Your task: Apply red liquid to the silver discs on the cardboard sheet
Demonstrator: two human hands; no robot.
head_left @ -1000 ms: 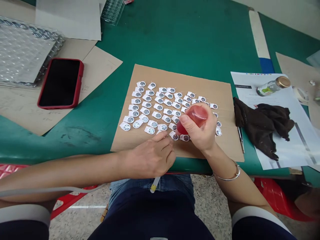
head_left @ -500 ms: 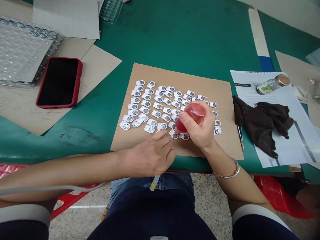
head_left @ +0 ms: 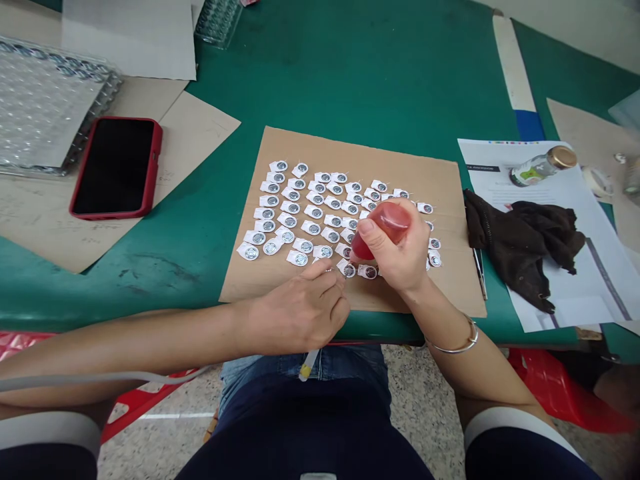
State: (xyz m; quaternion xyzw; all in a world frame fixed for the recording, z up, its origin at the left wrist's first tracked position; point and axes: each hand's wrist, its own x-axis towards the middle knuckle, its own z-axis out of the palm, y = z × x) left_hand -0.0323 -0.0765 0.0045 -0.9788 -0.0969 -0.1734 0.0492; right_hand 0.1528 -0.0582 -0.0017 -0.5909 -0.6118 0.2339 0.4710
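Rows of several small round silver pieces on white tabs lie on a brown cardboard sheet. Over their right half, my right hand is wrapped round a red, translucent squeeze bottle, tilted with its lower end down to the left, close to the pieces in the front row. My left hand rests at the cardboard's front edge with its fingers pressed together at the front row. What those fingers hold is too small and hidden to name.
On the left are a red-cased phone, plastic trays and cardboard. To the right, a dark cloth and a glass jar lie on printed paper. A thin tool lies beside the cloth.
The view has shifted very slightly. Both hands and the red bottle stay in almost the same place over the cardboard.
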